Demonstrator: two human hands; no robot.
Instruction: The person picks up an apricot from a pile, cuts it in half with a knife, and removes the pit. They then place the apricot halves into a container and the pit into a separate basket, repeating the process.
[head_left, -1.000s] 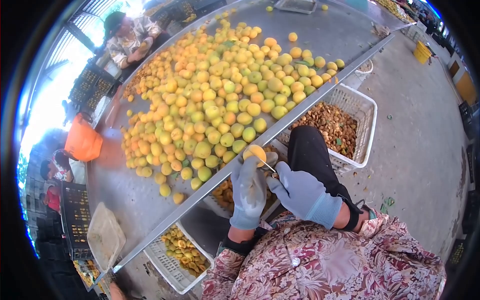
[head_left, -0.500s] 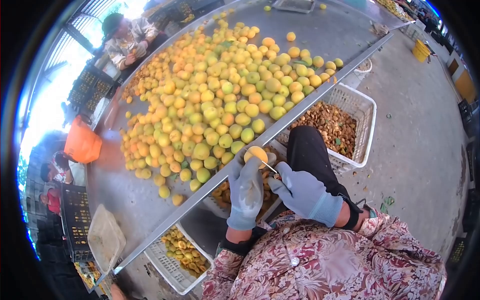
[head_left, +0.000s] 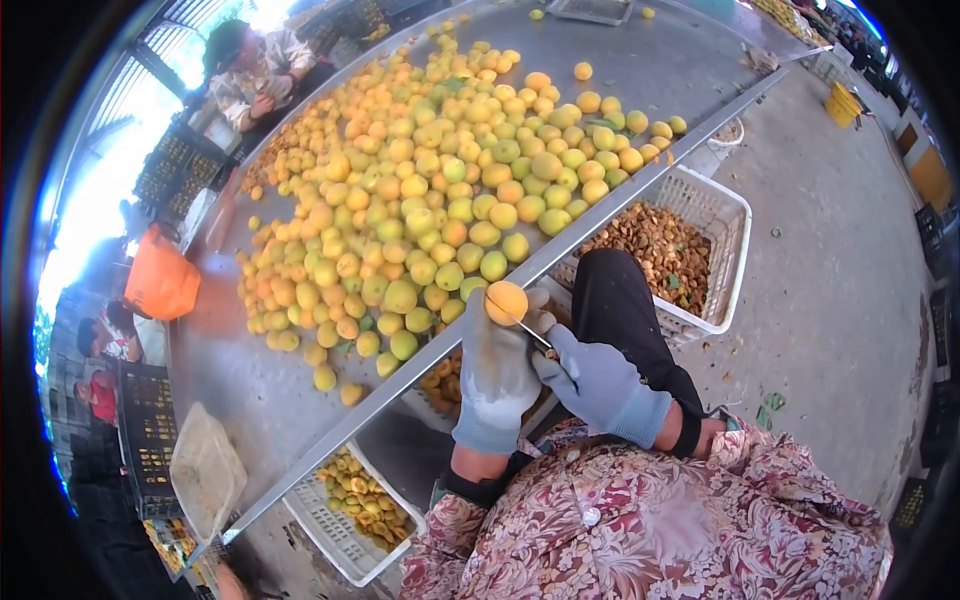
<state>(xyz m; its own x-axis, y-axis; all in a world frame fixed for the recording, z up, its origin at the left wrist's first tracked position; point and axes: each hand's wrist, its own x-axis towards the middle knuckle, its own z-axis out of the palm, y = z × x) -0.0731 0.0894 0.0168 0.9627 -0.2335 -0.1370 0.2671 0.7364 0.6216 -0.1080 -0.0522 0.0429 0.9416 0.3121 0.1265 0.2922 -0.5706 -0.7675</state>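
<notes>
My gloved left hand (head_left: 495, 375) is closed around an orange-yellow apricot (head_left: 507, 302), just off the metal table's near edge. In my gloved right hand (head_left: 597, 378) is a thin-bladed knife (head_left: 530, 331); its blade lies against the apricot's face, and its handle is mostly hidden in the fingers. Beyond my hands a large heap of yellow and green apricots (head_left: 420, 200) covers much of the metal table (head_left: 290, 430). Partly hidden below my hands, a crate holds cut orange fruit (head_left: 440, 385).
A white crate of brown pits (head_left: 735, 250) stands right of my knee. Another white crate (head_left: 375, 572) with cut fruit is at lower left. An orange bag (head_left: 160, 275) and a pale tray (head_left: 205, 475) are at the table's left. A person (head_left: 255, 75) sits across the table.
The apricot has turned in my left hand, and the knife blade now lies across its face. Both hands have shifted slightly. The view has moved a little.
</notes>
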